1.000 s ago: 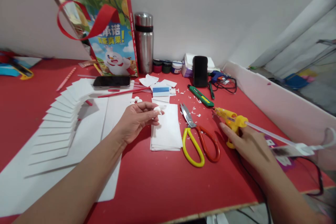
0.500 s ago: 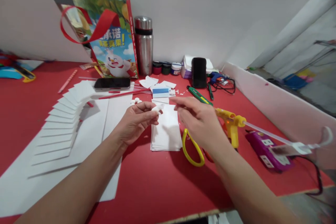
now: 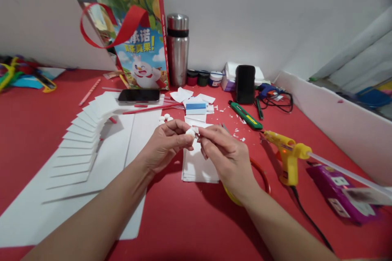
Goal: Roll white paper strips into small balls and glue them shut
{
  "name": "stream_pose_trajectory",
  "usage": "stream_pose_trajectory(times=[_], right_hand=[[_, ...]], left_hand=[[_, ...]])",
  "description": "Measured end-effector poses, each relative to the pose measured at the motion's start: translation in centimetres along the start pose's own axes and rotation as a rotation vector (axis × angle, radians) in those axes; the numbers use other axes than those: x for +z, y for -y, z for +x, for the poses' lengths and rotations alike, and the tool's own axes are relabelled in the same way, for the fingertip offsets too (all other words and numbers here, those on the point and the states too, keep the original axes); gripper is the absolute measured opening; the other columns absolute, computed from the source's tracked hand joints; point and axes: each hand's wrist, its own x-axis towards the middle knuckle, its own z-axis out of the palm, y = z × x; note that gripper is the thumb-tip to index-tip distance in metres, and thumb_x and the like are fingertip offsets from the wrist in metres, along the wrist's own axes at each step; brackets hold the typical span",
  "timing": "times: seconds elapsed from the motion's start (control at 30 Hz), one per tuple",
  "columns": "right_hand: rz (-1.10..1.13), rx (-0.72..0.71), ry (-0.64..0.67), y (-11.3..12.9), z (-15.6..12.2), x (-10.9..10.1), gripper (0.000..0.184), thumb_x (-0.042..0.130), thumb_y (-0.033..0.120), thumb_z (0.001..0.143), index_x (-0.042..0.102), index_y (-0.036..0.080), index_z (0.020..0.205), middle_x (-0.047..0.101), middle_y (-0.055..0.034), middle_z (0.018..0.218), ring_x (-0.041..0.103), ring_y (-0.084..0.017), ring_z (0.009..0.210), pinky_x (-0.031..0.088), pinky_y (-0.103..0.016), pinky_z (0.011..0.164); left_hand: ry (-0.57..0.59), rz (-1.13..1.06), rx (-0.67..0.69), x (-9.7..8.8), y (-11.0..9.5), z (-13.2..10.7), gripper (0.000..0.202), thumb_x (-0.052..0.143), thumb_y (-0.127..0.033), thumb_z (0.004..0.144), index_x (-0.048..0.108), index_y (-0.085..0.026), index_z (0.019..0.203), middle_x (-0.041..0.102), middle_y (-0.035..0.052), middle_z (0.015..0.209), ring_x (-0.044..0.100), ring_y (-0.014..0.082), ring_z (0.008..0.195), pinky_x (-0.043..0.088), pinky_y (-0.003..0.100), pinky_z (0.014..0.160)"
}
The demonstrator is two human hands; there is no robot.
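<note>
My left hand (image 3: 170, 140) pinches a small white lump (image 3: 191, 131) between thumb and fingertips; its material is hard to make out. My right hand (image 3: 226, 155) has its thumb and index finger closed at the lump's right side, on a thin white bit. Under both hands lies a stack of white paper sheets (image 3: 199, 167). Several small white rounded pieces (image 3: 167, 117) rest just beyond my left hand. Scissors with a yellow and a red handle (image 3: 266, 175) are partly hidden under my right hand and wrist.
A fan-like row of white card steps (image 3: 76, 144) stands on white board at left. To the right are a yellow hot glue gun (image 3: 288, 153), a purple box (image 3: 343, 195) and a green cutter (image 3: 246, 115). Behind stand a gift bag (image 3: 143, 49), a steel flask (image 3: 178, 53) and a phone (image 3: 245, 83).
My right hand has come left and its fingertips now meet the white lump in my left hand. The whole view has shifted, with the glue gun now more fully visible.
</note>
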Motion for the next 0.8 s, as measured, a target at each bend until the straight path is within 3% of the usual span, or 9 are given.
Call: stream_pose_trajectory(times=[0.3, 0.8], right_hand=[[-0.053, -0.082, 0.014, -0.29, 0.13, -0.43, 0.035, 0.056, 0.011, 0.091, 0.079, 0.031, 0.109, 0.066, -0.0026, 0.093, 0.062, -0.014, 0.079, 0.053, -0.029, 0.07], [-0.236, -0.286, 0.015, -0.41, 0.38, -0.61, 0.036, 0.053, 0.007, 0.088, 0.079, 0.025, 0.105, 0.065, -0.0034, 0.086, 0.062, -0.013, 0.073, 0.053, -0.028, 0.067]], left_hand=[[0.012, 0.075, 0.004, -0.09, 0.15, 0.0, 0.025, 0.092, -0.018, 0.061, 0.07, -0.014, 0.074, 0.073, 0.0015, 0.072, 0.067, 0.0114, 0.059, 0.058, 0.023, 0.059], [0.031, 0.144, 0.019, -0.04, 0.38, 0.04, 0.027, 0.092, -0.019, 0.062, 0.067, -0.014, 0.072, 0.071, 0.0004, 0.067, 0.066, 0.011, 0.056, 0.058, 0.023, 0.058]])
